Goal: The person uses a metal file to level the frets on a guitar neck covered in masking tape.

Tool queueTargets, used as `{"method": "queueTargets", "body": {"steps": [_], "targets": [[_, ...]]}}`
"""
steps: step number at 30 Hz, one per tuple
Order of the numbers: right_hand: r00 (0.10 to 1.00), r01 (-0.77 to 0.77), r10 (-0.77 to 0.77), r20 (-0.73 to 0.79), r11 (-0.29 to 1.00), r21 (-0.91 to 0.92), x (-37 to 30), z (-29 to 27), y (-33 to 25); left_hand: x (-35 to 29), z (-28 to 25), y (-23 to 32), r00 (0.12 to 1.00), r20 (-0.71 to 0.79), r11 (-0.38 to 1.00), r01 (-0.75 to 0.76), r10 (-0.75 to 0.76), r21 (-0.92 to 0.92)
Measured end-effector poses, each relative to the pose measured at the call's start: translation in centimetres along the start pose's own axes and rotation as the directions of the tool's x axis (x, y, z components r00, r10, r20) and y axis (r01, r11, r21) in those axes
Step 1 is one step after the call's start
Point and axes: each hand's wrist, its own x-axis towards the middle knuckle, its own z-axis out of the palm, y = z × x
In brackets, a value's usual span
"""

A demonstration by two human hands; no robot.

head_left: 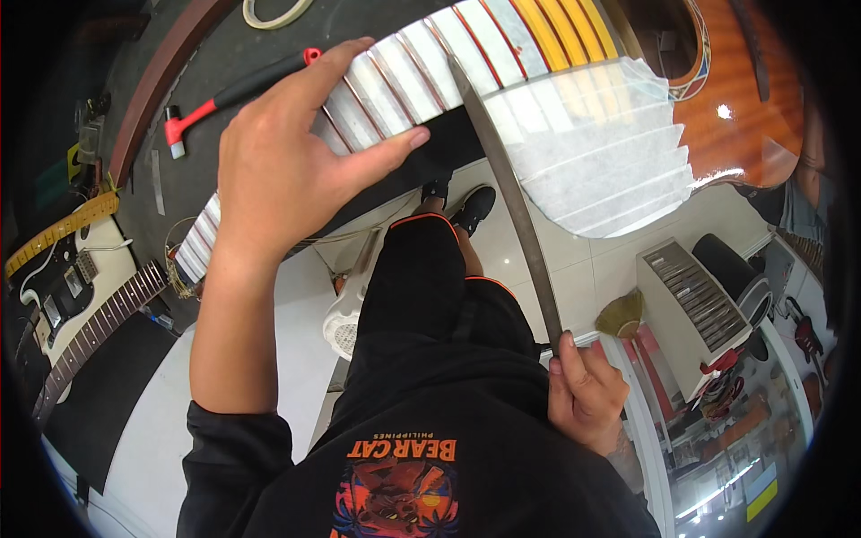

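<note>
An acoustic guitar neck [390, 85] crosses the top of the view, its fretboard masked with white and yellow tape between the bare metal frets. My left hand [273, 166] is closed around the neck, with the thumb along the near edge and fingers over the far side. In my right hand [587, 394], low on the right, is the near end of a long flat metal file [516, 202]. The file's far tip lies at a fret, right of my left hand. White paper-like tape strips [601, 148] cover part of the glossy brown guitar body [735, 125].
A red and black hammer [195, 117] and a tape roll [269, 20] lie on the dark bench. At left are a cream electric guitar [94, 242] and a separate neck [103, 323]. A box of slim tools [686, 305] and a broom [621, 316] stand at right.
</note>
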Motion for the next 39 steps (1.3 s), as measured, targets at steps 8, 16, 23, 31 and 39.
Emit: {"method": "queueTargets", "body": {"steps": [8,16,23,31,39], "targets": [[0.982,0.142,-0.141,-0.123,0.99,0.003,13.5,2.4,-2.0,0.3,0.0,0.1,1.0,-0.023,1.0,-0.017,0.017,-0.016],[0.997,0.042,-0.045,-0.059,0.998,-0.051,6.5,1.4,-1.1,0.2,0.0,0.0,0.999,-0.025,0.999,-0.031,0.031,-0.021],[0.999,0.036,-0.037,-0.009,0.998,-0.049,2.1,1.0,0.3,0.2,-0.1,-0.1,1.0,0.004,1.0,-0.006,0.006,-0.03],[0.993,0.101,-0.097,-0.071,0.993,0.054,15.0,2.7,-2.6,0.0,-0.2,-0.3,1.0,-0.004,0.999,0.008,-0.008,-0.032],[0.998,0.053,-0.055,-0.028,0.995,-0.079,0.6,1.2,0.7,0.2,-0.1,-0.1,1.0,-0.005,0.999,-0.015,0.015,-0.045]]}}
